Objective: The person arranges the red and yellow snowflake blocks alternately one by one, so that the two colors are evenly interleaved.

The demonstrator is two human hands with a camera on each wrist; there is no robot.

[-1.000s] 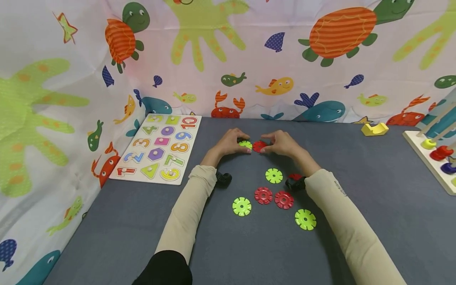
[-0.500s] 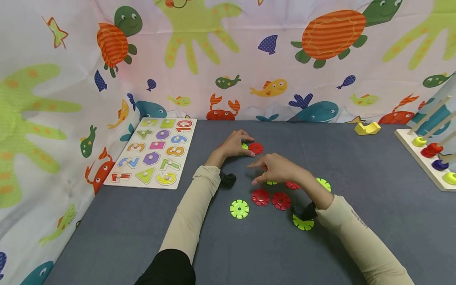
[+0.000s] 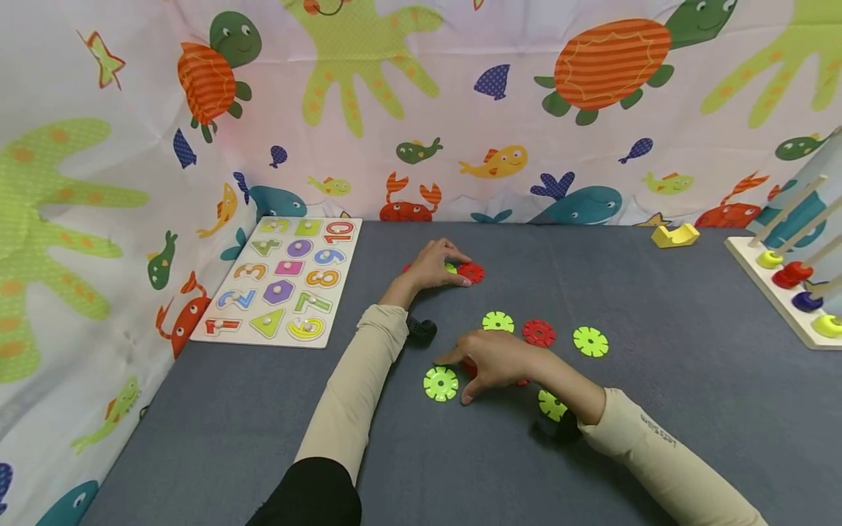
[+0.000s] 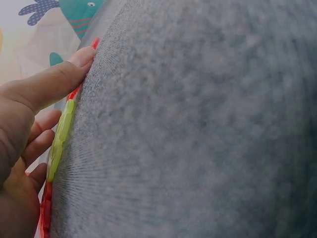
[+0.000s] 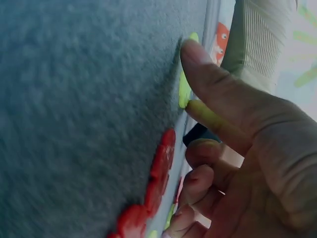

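At the back of the table my left hand (image 3: 434,264) curls its thumb and fingers around a green notched disc (image 4: 60,141). Its thumb touches the red notched disc (image 3: 471,272) on the right; another red disc (image 4: 45,210) lies at the green one's other side. Whether these discs are interlocked, I cannot tell. My right hand (image 3: 498,359) hovers nearer the front, index finger stretched out and thumb apart. A flat green disc (image 3: 441,383) lies just beyond its fingertips. Two red discs (image 5: 158,171) are mostly covered by this hand in the head view.
Right of centre lie a green disc (image 3: 498,321), a red disc (image 3: 539,333) and another green disc (image 3: 590,341). One more green disc (image 3: 552,404) is partly under the right wrist. A number puzzle board (image 3: 283,281) stands left, a yellow block (image 3: 675,236) and peg board (image 3: 783,281) right.
My right hand has left the red disc at the back and moved toward the front, over the loose discs. My left hand stays at the joined-looking row. The view has shifted slightly.
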